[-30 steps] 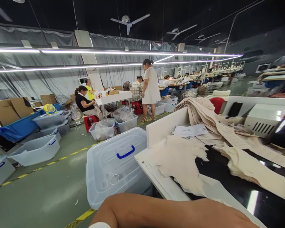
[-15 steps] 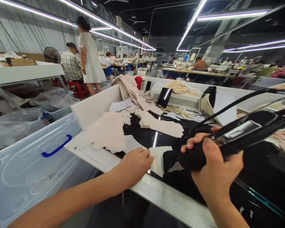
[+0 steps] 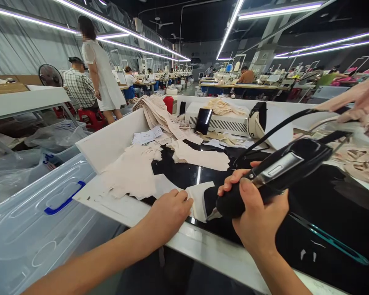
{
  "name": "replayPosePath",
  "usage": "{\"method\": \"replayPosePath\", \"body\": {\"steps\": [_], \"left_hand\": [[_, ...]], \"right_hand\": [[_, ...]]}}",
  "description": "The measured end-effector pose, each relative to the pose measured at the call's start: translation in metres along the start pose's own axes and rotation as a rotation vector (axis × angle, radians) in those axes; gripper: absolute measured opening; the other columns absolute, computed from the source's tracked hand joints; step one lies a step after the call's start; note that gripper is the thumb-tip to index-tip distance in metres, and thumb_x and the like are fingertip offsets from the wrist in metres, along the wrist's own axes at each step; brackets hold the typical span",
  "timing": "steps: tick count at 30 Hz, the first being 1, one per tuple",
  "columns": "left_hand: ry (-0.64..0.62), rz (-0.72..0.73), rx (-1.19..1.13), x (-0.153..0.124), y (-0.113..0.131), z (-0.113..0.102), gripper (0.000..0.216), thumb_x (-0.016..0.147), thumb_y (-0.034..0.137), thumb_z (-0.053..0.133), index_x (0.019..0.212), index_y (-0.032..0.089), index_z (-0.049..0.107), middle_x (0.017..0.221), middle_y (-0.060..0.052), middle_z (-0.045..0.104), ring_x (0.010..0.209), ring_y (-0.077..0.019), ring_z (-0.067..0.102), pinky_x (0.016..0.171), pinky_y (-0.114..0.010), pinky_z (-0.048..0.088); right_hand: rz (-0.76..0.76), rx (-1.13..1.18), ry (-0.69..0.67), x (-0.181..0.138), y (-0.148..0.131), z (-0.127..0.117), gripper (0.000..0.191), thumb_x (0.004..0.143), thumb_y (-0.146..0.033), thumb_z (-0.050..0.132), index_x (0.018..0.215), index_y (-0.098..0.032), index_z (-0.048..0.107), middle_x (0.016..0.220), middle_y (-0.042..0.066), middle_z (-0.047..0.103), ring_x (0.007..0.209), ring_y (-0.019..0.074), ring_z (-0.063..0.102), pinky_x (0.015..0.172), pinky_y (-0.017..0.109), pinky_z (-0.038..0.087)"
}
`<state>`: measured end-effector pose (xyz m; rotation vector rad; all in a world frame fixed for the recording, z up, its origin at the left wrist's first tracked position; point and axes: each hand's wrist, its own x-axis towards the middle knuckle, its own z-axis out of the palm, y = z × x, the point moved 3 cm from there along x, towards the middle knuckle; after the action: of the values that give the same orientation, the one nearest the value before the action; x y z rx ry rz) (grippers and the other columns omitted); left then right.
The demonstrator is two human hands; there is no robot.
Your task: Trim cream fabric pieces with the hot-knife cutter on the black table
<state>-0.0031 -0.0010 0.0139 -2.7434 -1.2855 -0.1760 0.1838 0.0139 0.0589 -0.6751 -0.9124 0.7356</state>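
My left hand (image 3: 172, 209) is closed, its fingertips pinching the left edge of a small cream fabric piece (image 3: 199, 200) on the glossy black work surface (image 3: 264, 254). A black corded hand tool (image 3: 279, 172) with a silver panel is in my right hand (image 3: 258, 205), fingers wrapped around its rounded near end. The tool slants up to the right. Below its rounded end, a metallic point (image 3: 214, 214) shows beside the fabric piece's right edge. Left of that piece lies a white flat piece (image 3: 166, 185), partly behind my left hand.
Beige fabric pieces (image 3: 129, 172) lie at left, another (image 3: 201, 155) farther back. Behind are a phone (image 3: 203, 121), a vented white machine (image 3: 221, 123) and a white wall. A slim teal tool (image 3: 338, 241) lies right. A lidded plastic bin (image 3: 33, 229) stands left; people work beyond.
The view has shifted, moving the scene left. My right hand has brought the tool closer to my left hand, its metallic point now at the fabric piece's edge. Both hands keep their hold.
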Motion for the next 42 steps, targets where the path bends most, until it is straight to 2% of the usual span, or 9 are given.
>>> {"method": "replayPosePath", "body": {"steps": [8,12,16,19,21,26,31,36,42], "left_hand": [[-0.012,-0.083,0.020,-0.009,0.009,0.001,0.002,0.113,0.019,0.069,0.113,0.018,0.068,0.109,-0.007,0.072,0.091,-0.0250,0.072,0.069,-0.034,0.058],[0.079,-0.067,0.118,-0.014,0.011,-0.003,0.017,0.114,0.014,0.064,0.098,0.019,0.066,0.093,-0.005,0.069,0.079,-0.0236,0.068,0.062,-0.034,0.053],[0.164,0.206,0.053,-0.011,0.021,-0.008,0.019,0.107,0.001,0.063,0.100,0.017,0.068,0.099,-0.006,0.072,0.089,-0.0227,0.070,0.078,-0.034,0.061],[0.177,0.398,-0.047,-0.008,0.027,-0.005,0.013,0.111,0.007,0.063,0.105,0.015,0.070,0.108,-0.007,0.076,0.100,-0.0213,0.073,0.094,-0.032,0.063],[0.171,0.448,-0.070,-0.007,0.026,0.000,0.013,0.114,0.009,0.061,0.108,0.014,0.072,0.111,-0.008,0.078,0.104,-0.0207,0.075,0.099,-0.031,0.064],[0.148,0.398,-0.152,-0.005,0.011,0.010,0.016,0.114,0.008,0.060,0.119,0.015,0.073,0.119,-0.009,0.081,0.110,-0.0197,0.079,0.105,-0.030,0.065],[0.233,0.377,-0.194,-0.006,0.001,0.013,0.022,0.118,0.013,0.056,0.131,0.015,0.074,0.125,-0.009,0.084,0.118,-0.0195,0.080,0.113,-0.033,0.064],[0.311,0.373,-0.137,-0.008,0.000,0.011,0.020,0.121,0.020,0.057,0.130,0.016,0.075,0.128,-0.009,0.083,0.126,-0.0217,0.078,0.127,-0.042,0.058],[0.275,0.378,-0.072,-0.007,-0.001,0.005,0.014,0.117,0.021,0.065,0.126,0.017,0.075,0.125,-0.010,0.079,0.121,-0.0232,0.076,0.123,-0.041,0.059]], "right_hand": [[-0.022,-0.030,-0.025,-0.003,0.003,-0.004,0.048,0.089,-0.044,0.100,0.118,-0.027,0.066,0.085,-0.006,0.073,0.068,0.0156,0.068,0.062,0.031,0.064],[-0.028,-0.050,-0.035,-0.003,0.003,-0.003,0.047,0.091,-0.045,0.098,0.118,-0.027,0.065,0.086,-0.006,0.072,0.066,0.0157,0.068,0.061,0.032,0.063],[-0.032,-0.061,-0.040,-0.002,0.004,-0.003,0.048,0.091,-0.046,0.098,0.119,-0.028,0.065,0.087,-0.006,0.072,0.065,0.0164,0.068,0.061,0.033,0.062],[-0.027,-0.063,-0.043,-0.002,0.004,-0.003,0.047,0.091,-0.047,0.098,0.120,-0.028,0.065,0.087,-0.006,0.072,0.065,0.0163,0.069,0.061,0.033,0.063],[-0.022,-0.049,-0.048,-0.003,0.005,-0.003,0.047,0.092,-0.045,0.098,0.122,-0.029,0.066,0.088,-0.006,0.072,0.065,0.0160,0.069,0.059,0.032,0.062],[-0.033,-0.029,-0.056,-0.004,0.004,-0.003,0.045,0.094,-0.043,0.097,0.122,-0.028,0.067,0.088,-0.006,0.073,0.065,0.0159,0.069,0.059,0.031,0.062],[-0.035,-0.019,-0.063,-0.004,0.004,-0.002,0.043,0.093,-0.043,0.098,0.121,-0.029,0.068,0.088,-0.006,0.073,0.067,0.0159,0.069,0.061,0.031,0.062],[-0.033,-0.019,-0.057,-0.005,0.004,-0.003,0.043,0.093,-0.043,0.098,0.120,-0.029,0.067,0.088,-0.006,0.074,0.068,0.0160,0.069,0.062,0.032,0.061],[-0.020,-0.040,-0.043,-0.005,0.003,-0.002,0.045,0.091,-0.045,0.098,0.118,-0.029,0.066,0.087,-0.006,0.072,0.067,0.0174,0.069,0.062,0.034,0.062]]}}
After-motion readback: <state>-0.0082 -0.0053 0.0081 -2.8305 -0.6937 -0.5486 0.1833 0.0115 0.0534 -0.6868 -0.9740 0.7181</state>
